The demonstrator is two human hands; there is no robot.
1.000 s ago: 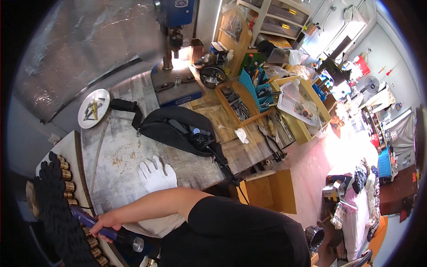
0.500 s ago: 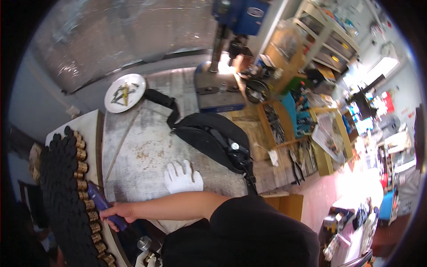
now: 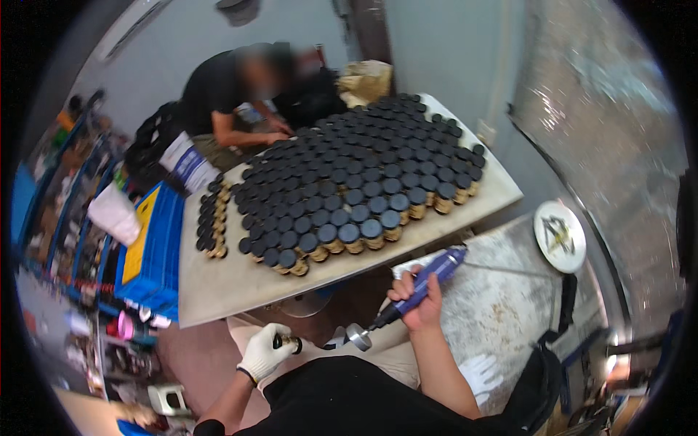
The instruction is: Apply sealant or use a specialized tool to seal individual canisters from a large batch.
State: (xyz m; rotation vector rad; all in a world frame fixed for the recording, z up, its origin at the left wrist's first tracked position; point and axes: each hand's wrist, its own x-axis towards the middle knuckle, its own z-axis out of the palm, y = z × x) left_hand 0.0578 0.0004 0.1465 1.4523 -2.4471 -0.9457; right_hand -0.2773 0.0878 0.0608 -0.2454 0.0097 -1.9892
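Head view: closest to the wearer's black shirt [image 3: 349,396], the left hand [image 3: 262,352], in a white knit glove, is closed around a small black-capped jar [image 3: 291,344] with a gold-brown body, held tilted above the lap. The bare right hand [image 3: 418,301] grips a purple power tool [image 3: 434,277], which slants down toward the left and ends in a round silver head [image 3: 358,336]. That head sits between the two hands, near the jar – but apart from it.

By the right forearm, a loose white glove [image 3: 480,374] lies palm-flat on a worn grey workbench [image 3: 502,291], with a black bag [image 3: 536,389] beside it. Farther along the bench, a white plate [image 3: 563,264] holds small slender pieces.

Beyond the knees stands a pale table [image 3: 211,294], crowded with upright black-capped jars [image 3: 349,178] in close rows; a narrower group [image 3: 211,221] stands apart at its left end. Just off that end is a blue crate [image 3: 166,254] with a yellow panel [image 3: 140,240] and a white bag [image 3: 115,214].

Across the table, a co-worker [image 3: 207,87] in black leans forward, forearms near the far jars – what those hands hold, I cannot tell.
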